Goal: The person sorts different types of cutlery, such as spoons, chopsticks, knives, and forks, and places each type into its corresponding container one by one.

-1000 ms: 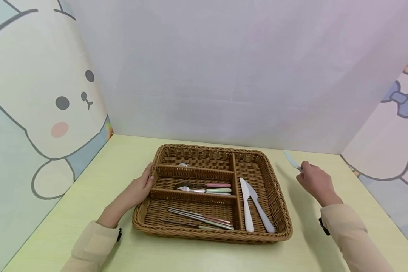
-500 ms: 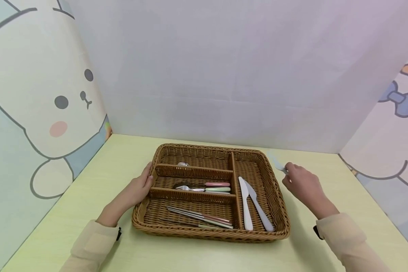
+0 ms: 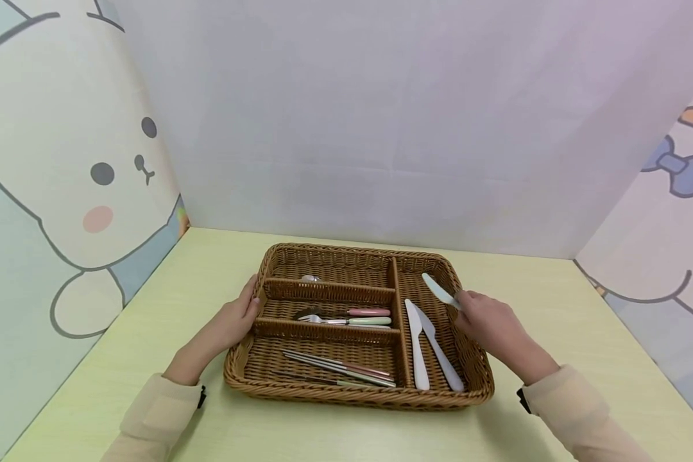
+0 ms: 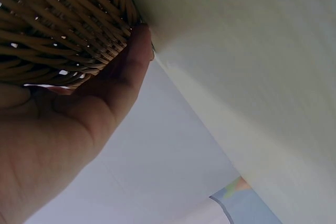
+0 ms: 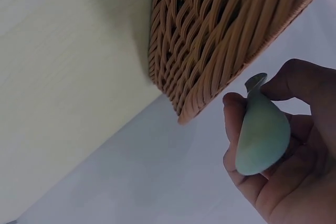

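Observation:
A brown wicker cutlery basket (image 3: 358, 401) stands on the table. My left hand (image 3: 231, 324) holds its left side, fingers along the outer wall and thumb at the rim. My right hand (image 3: 493, 327) grips a table knife (image 3: 439, 292) over the basket's right rim. The blade points away and to the left, above the long right compartment; the pale green handle end (image 5: 262, 135) shows in the right wrist view. Inside that compartment lie two knives, a white one (image 3: 418, 346) and a greyish one (image 3: 441, 353), crossing near their tips.
The middle left compartment holds a fork (image 3: 323, 320) and other green- and pink-handled cutlery. Several chopsticks (image 3: 337, 369) lie in the front one. A partly hidden shiny utensil (image 3: 310, 278) sits in the back one. A pale backdrop (image 3: 393, 128) rises behind the table (image 3: 219, 256).
My right hand has moved left with the knife, from beside the basket to over its right rim. My left hand has stayed at the left side.

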